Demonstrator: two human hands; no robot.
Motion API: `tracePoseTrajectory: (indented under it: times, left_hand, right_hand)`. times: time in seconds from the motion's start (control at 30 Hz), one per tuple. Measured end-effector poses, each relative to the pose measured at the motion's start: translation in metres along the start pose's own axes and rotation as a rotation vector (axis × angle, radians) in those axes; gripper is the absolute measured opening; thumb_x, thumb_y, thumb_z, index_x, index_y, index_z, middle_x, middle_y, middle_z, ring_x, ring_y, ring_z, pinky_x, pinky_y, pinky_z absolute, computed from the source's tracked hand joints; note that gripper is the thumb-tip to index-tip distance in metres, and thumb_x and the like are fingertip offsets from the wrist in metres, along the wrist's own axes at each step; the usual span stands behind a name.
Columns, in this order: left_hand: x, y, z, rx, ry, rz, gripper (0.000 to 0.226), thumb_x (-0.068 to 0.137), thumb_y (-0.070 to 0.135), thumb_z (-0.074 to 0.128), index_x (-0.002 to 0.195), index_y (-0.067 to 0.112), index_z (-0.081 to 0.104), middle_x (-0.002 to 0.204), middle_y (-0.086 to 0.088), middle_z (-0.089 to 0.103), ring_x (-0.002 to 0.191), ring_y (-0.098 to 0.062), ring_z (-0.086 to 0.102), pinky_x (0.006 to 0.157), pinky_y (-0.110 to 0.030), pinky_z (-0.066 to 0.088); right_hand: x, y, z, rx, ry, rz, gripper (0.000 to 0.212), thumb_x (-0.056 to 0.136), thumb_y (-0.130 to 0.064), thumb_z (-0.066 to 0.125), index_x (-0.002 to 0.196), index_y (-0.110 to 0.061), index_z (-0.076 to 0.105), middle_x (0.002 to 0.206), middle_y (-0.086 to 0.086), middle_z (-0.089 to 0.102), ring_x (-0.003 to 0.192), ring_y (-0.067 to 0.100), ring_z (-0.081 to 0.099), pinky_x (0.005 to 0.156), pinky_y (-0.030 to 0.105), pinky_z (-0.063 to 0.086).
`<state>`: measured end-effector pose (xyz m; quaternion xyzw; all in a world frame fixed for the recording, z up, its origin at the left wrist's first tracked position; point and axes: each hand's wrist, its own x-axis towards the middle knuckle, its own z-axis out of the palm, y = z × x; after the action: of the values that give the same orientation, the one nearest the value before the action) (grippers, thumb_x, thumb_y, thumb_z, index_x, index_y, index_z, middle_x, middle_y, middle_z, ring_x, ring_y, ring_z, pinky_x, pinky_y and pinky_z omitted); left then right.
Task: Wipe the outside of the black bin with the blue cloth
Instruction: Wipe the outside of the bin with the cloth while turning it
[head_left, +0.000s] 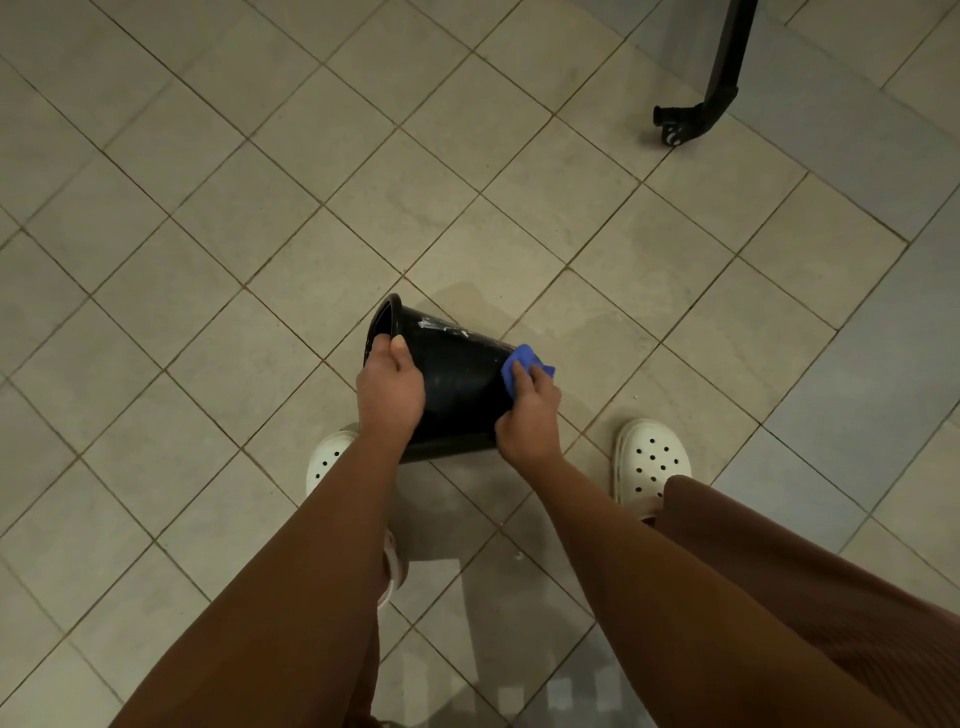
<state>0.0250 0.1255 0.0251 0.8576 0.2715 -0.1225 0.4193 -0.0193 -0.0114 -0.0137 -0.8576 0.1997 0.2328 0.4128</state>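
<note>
The black bin (457, 379) is tipped on its side above the tiled floor, its open mouth facing left and its base toward the right. White smears mark its upper wall. My left hand (389, 387) grips the rim at the mouth, thumb on the outside. My right hand (527, 415) holds the bunched blue cloth (522, 366) against the bin's wall near the base end. The bin's underside and the far side are hidden.
My feet in white perforated clogs stand on either side, the left clog (324, 460) and the right clog (652, 460). A black metal leg with a caster (696, 111) stands at the upper right. Beige floor tiles (260, 208) surround everything.
</note>
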Motion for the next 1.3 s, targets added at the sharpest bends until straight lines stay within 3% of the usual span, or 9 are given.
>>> tracePoseTrajectory:
  times: [0.1,0.27,0.43,0.53,0.67,0.73,0.83,1.07,1.3]
  left_hand:
    - [-0.001,-0.002,-0.002,-0.001,0.005,0.003,0.037,0.108,0.029,0.028,0.124,0.005,0.052,0.105,-0.016,0.062,0.102,-0.032,0.060,0.092,-0.047,0.051]
    - [-0.005,-0.001,-0.002,0.050,0.008,0.075,0.034,0.108,0.026,0.030,0.127,0.008,0.051,0.081,0.001,0.052,0.080,-0.019,0.053,0.077,-0.036,0.046]
    - [-0.001,0.001,-0.001,0.052,-0.005,0.090,0.033,0.107,0.025,0.030,0.125,0.007,0.051,0.094,-0.007,0.054,0.091,-0.026,0.055,0.080,-0.036,0.047]
    - [-0.002,-0.002,-0.001,0.033,0.007,0.075,0.032,0.107,0.025,0.030,0.122,0.007,0.052,0.089,-0.006,0.056,0.089,-0.027,0.057,0.080,-0.038,0.050]
    - [-0.007,0.001,0.000,0.077,-0.012,0.113,0.031,0.108,0.024,0.030,0.122,0.007,0.051,0.075,0.007,0.046,0.072,-0.010,0.050,0.063,-0.025,0.038]
    - [-0.007,0.003,0.001,0.089,-0.016,0.119,0.031,0.108,0.024,0.030,0.123,0.008,0.051,0.074,0.010,0.044,0.070,-0.008,0.047,0.064,-0.026,0.036]
    - [-0.005,0.003,0.001,0.087,-0.006,0.105,0.029,0.107,0.024,0.030,0.117,0.006,0.051,0.074,0.006,0.045,0.074,-0.017,0.050,0.063,-0.028,0.035]
    - [-0.005,-0.001,0.002,0.083,0.020,0.099,0.031,0.107,0.023,0.030,0.114,0.002,0.051,0.073,0.002,0.046,0.067,-0.011,0.046,0.055,-0.019,0.032]
    - [-0.006,0.000,0.001,0.090,-0.005,0.105,0.028,0.107,0.023,0.031,0.114,0.006,0.052,0.072,0.005,0.047,0.065,-0.005,0.046,0.055,-0.019,0.032]
  right_hand:
    - [0.005,0.008,-0.001,-0.070,-0.052,-0.084,0.070,0.085,0.005,0.051,0.147,-0.012,0.024,0.153,0.009,0.017,0.141,0.025,0.013,0.116,0.033,0.015]
    - [0.016,0.012,-0.003,-0.032,-0.085,0.172,0.073,0.082,-0.002,0.056,0.145,-0.015,0.021,0.146,0.012,0.020,0.131,0.032,0.027,0.107,0.046,0.037]
    - [-0.005,-0.012,0.024,-0.134,0.057,0.027,0.078,0.079,-0.005,0.062,0.146,-0.013,0.022,0.147,0.012,0.021,0.135,0.029,0.022,0.114,0.040,0.026]
    - [0.006,-0.007,0.019,-0.208,0.008,-0.090,0.080,0.082,-0.002,0.059,0.148,-0.012,0.016,0.151,0.011,0.016,0.140,0.028,0.015,0.116,0.038,0.019]
    - [0.020,0.008,0.004,-0.169,-0.037,0.056,0.079,0.078,-0.003,0.062,0.146,-0.008,0.021,0.147,0.014,0.024,0.133,0.030,0.026,0.114,0.038,0.027]
    - [0.014,0.003,0.007,-0.148,-0.013,0.101,0.077,0.079,-0.005,0.061,0.145,-0.007,0.022,0.146,0.016,0.024,0.132,0.030,0.027,0.113,0.038,0.028]
    - [-0.002,-0.012,0.023,-0.153,0.069,0.017,0.079,0.080,-0.006,0.061,0.146,-0.008,0.019,0.149,0.015,0.020,0.136,0.030,0.022,0.115,0.039,0.024]
    - [-0.003,-0.007,0.020,-0.286,0.031,-0.283,0.082,0.084,0.000,0.057,0.150,-0.012,0.009,0.155,0.014,0.007,0.143,0.030,0.008,0.118,0.039,0.011]
    - [0.001,-0.034,0.020,-0.211,0.007,0.061,0.085,0.080,-0.011,0.065,0.147,-0.009,0.014,0.148,0.017,0.020,0.136,0.032,0.021,0.115,0.044,0.023]
